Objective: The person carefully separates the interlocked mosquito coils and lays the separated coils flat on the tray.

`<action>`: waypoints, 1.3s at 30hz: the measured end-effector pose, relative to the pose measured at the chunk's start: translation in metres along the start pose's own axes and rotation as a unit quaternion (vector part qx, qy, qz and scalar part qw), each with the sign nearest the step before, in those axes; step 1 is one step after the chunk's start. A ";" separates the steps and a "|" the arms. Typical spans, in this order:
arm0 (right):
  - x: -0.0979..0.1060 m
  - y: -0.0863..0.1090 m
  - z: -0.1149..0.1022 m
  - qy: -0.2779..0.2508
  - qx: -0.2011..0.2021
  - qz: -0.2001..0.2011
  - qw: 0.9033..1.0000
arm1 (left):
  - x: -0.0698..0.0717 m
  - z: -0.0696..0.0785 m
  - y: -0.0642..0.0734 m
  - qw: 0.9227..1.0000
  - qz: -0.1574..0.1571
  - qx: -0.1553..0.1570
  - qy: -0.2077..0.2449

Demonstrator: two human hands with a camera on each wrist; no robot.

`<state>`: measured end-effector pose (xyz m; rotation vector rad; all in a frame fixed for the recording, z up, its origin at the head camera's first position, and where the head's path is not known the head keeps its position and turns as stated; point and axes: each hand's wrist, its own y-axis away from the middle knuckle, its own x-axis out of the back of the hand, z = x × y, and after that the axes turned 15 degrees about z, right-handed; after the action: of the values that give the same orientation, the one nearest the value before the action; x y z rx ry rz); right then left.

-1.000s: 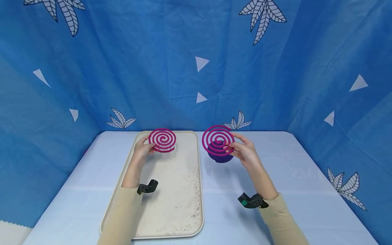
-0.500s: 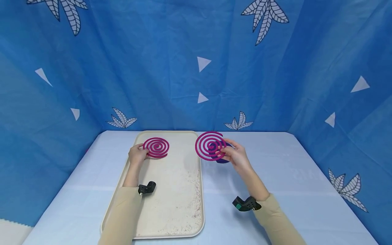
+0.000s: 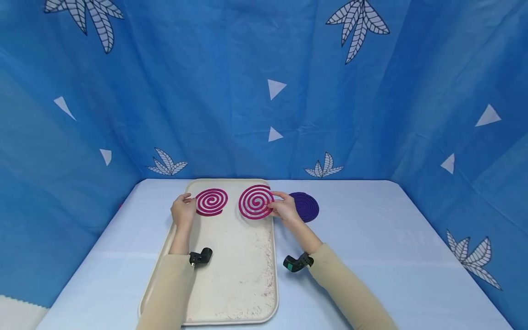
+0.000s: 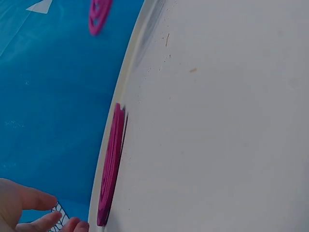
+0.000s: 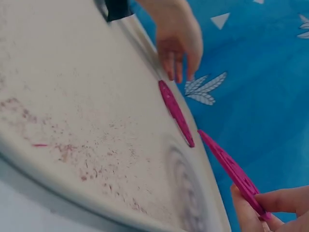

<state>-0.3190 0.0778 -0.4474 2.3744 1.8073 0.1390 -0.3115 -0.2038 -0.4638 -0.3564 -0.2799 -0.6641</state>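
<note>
A magenta mosquito coil point(image 3: 211, 200) lies flat at the back left of the beige tray point(image 3: 231, 261). My left hand point(image 3: 184, 211) is just to its left; in the left wrist view its fingers point(image 4: 41, 199) stand apart from the coil and hold nothing. My right hand point(image 3: 287, 210) pinches a second magenta mosquito coil point(image 3: 256, 201) by its right edge, above the tray's back right part. In the right wrist view this held coil point(image 5: 231, 166) is seen nearly edge-on, tilted, with its shadow on the tray.
Dark purple coils point(image 3: 307, 208) lie on the white table point(image 3: 371, 238) right of the tray, partly behind the right hand. Reddish crumbs point(image 5: 96, 169) are scattered along the tray's right side. A blue patterned cloth point(image 3: 231, 91) hangs behind the table.
The left coil has come down onto the tray and my left hand has let go of it. My right hand has moved left with its coil, from over the purple coils to over the tray.
</note>
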 end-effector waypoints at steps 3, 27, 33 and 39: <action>-0.013 -0.006 0.007 0.011 -0.004 -0.005 1.000 | -0.002 0.000 0.002 1.000 0.003 0.003 0.008; 0.035 -0.014 0.007 0.051 0.037 -0.018 0.998 | -0.029 0.045 0.050 0.985 -0.155 -0.020 0.075; 0.091 -0.023 0.004 0.089 0.069 0.054 0.992 | -0.051 0.076 0.101 0.960 -0.259 -0.032 0.103; 0.121 -0.028 0.009 0.135 0.089 0.100 0.982 | -0.087 0.092 0.151 0.919 -0.386 -0.036 0.069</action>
<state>-0.3115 0.2007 -0.4638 2.7808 1.7476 0.3534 -0.2932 -0.0083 -0.4473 -0.2602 -0.2574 -1.4768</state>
